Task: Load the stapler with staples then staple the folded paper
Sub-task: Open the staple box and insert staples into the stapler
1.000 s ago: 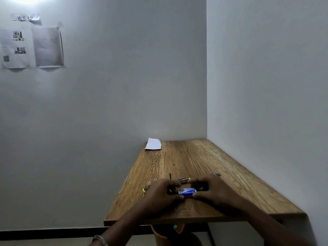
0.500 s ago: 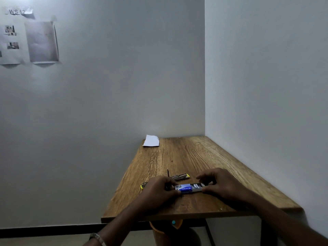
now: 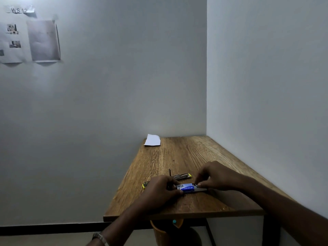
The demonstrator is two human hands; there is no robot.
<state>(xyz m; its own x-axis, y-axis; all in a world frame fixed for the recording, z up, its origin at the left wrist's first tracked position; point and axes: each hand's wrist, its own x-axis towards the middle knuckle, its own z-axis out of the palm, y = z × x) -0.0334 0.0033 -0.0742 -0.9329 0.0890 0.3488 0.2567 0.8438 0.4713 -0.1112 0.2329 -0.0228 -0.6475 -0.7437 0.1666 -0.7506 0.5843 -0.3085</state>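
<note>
1. L hand (image 3: pixel 160 189) reached in from lower centre of frame, knuckles up, fingers curled over the left end of the staple box (image 3: pixel 186 187); grip clenched on the box. Watch (image 3: pixel 99 237) on that wrist, bottom edge of frame.
2. R hand (image 3: pixel 215 176) came in from lower right, forearm running diagonally across the corner; fingertips (image 3: pixel 199 184) pinched at the box's right end, where a pale inner tray stuck out. Grip grasping that tray end, as far as could be seen.
3. Staple box: small, blue w/ white print, lying flat on the tabletop (image 3: pixel 177 157) near its front edge, lower centre of frame, between both hands.
4. Stapler (image 3: pixel 182 176): just behind the hands, swung open, metal w/ yellow ends; its other yellow end peeked out left of the L hand. Partly hidden.
5. Folded paper (image 3: pixel 152 139): white, at far left corner of tabletop by the wall, well apart from hands.
6. Printed sheets (image 3: pixel 43 40) taped on wall, upper left of frame.
</note>
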